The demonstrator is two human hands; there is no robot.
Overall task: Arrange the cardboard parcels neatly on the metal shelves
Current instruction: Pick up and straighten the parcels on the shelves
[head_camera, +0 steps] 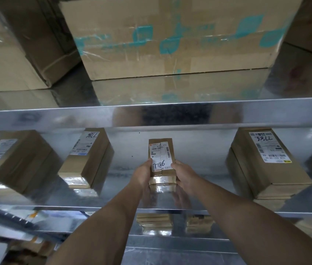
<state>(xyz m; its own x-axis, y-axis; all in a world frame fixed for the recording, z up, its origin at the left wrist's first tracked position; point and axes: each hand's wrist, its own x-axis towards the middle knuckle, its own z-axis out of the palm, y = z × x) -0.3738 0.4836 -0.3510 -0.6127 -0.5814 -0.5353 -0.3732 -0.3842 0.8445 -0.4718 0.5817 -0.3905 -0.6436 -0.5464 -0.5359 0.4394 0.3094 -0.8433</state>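
Observation:
A small cardboard parcel with a white label marked 7786 lies on the middle metal shelf. My left hand grips its left side and my right hand grips its right side, both near its front end. On the same shelf, a taller parcel stands to the left, and a stack of flat parcels lies to the right. Another parcel lies at the far left.
A big cardboard box with teal print stands on the upper shelf, and another big box sits to its left. Small parcels lie on the lower shelf. Bare shelf surface lies on both sides of the held parcel.

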